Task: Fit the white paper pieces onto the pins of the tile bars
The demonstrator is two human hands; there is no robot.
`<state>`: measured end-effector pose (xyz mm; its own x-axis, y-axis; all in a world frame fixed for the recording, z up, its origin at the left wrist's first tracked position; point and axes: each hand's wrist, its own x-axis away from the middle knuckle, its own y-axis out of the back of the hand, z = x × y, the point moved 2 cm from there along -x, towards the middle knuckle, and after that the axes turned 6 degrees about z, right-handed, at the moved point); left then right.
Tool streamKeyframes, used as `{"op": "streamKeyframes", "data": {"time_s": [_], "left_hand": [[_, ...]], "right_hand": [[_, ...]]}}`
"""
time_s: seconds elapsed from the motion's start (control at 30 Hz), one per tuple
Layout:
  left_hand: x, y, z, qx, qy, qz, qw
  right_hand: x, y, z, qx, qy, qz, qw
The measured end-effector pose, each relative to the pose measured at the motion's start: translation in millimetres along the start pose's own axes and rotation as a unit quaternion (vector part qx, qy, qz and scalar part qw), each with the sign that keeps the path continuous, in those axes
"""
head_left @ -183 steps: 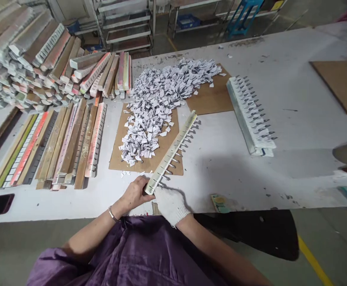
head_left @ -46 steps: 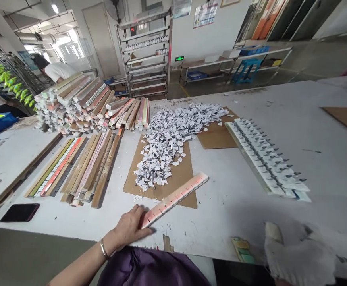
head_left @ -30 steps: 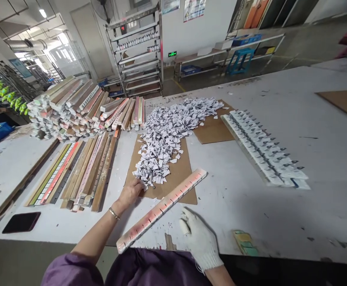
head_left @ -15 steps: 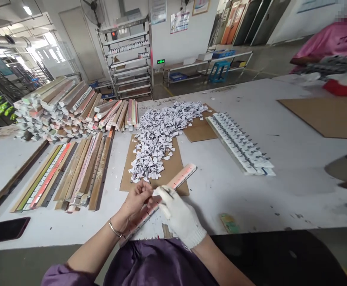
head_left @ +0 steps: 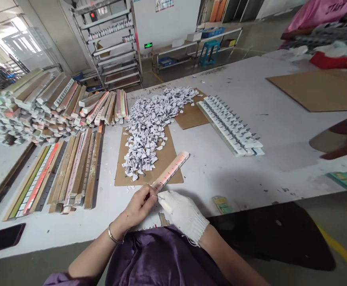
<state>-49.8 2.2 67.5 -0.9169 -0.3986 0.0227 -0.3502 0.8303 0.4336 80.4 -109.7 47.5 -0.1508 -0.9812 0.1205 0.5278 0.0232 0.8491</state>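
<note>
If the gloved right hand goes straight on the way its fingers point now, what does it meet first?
The right hand points up-left at the near end of the pink slotted strip, where the left hand pinches. It would probably meet that strip end and those fingertips at once.

A factory workshop: slotted strips stacked (head_left: 39,107) on a long white tabletop (head_left: 280,131), metal shelving racks (head_left: 114,51) behind the stack.

A white, scuffed desk (head_left: 251,174) carries a cardboard sheet (head_left: 121,174) at near centre under a heap of small paper tags (head_left: 149,127). Wooden slats (head_left: 63,171) lie in a row at left, with a stack of slats (head_left: 36,107) beyond. A loaded rack (head_left: 230,125) lies right of centre. A dark phone (head_left: 2,238) sits near left.
</note>
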Motion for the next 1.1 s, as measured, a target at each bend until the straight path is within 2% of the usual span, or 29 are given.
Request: {"op": "streamKeyframes", "data": {"time_s": [0.1,0.2,0.23,0.33,0.37,0.4,0.43,0.5,0.53,0.57,0.63,0.7,0.77,0.83,0.93,1.0,1.03,1.1], "left_hand": [[-2,-2.6,-4,0.058,0.013,0.053,0.997],[-2,-8.4,-1,0.165,0.034,0.113,0.979],[-2,-12.4,2,0.224,0.047,0.143,0.963],[-2,-28.1,9,0.402,0.088,0.213,0.886],[-4,-33.0,10,0.429,0.097,0.209,0.873],[-6,-36.8,10,0.430,0.103,0.185,0.878],[-9,-39.4,9,0.396,0.104,0.144,0.901],[-14,-41.4,4,0.237,0.094,0.049,0.966],[-17,-41.7,1,0.137,0.085,0.017,0.987],[-19,-42.3,-2,0.045,0.076,0.004,0.996],[-27,-43.5,-1,-0.079,0.062,0.016,0.995],[-43,-43.7,6,-0.136,0.049,0.052,0.988],[-69,-42.0,17,-0.186,0.037,0.077,0.979],[-106,-38.2,27,-0.249,0.031,0.050,0.967],[-165,-36.3,34,-0.350,0.014,-0.027,0.936],[-191,-41.7,37,-0.392,0.003,-0.007,0.920],[-198,-44.9,39,-0.402,0.001,0.014,0.915],[-194,-49.3,43,-0.404,-0.003,0.043,0.914]], "right_hand": [[7,7,-7,0.022,0.015,0.044,0.999],[18,21,-14,-0.060,0.006,0.043,0.997],[22,26,-15,-0.099,0.005,0.049,0.994],[31,38,-19,-0.214,0.024,0.081,0.973],[33,40,-21,-0.237,0.030,0.080,0.968],[34,40,-23,-0.245,0.029,0.066,0.967],[34,39,-26,-0.235,0.023,0.043,0.971],[31,33,-33,-0.178,0.009,-0.007,0.984],[29,28,-36,-0.147,-0.001,-0.023,0.989],[26,23,-39,-0.124,-0.016,-0.032,0.992],[20,15,-46,-0.119,-0.045,-0.031,0.991],[14,9,-54,-0.147,-0.080,-0.018,0.986],[7,5,-65,-0.173,-0.136,-0.013,0.975],[-2,5,-79,-0.168,-0.211,-0.035,0.962],[-18,8,-102,-0.102,-0.309,-0.072,0.943],[-28,11,-115,-0.056,-0.343,-0.079,0.934],[-33,12,-121,-0.041,-0.351,-0.082,0.932],[-38,13,-127,-0.018,-0.354,-0.086,0.931]]}}
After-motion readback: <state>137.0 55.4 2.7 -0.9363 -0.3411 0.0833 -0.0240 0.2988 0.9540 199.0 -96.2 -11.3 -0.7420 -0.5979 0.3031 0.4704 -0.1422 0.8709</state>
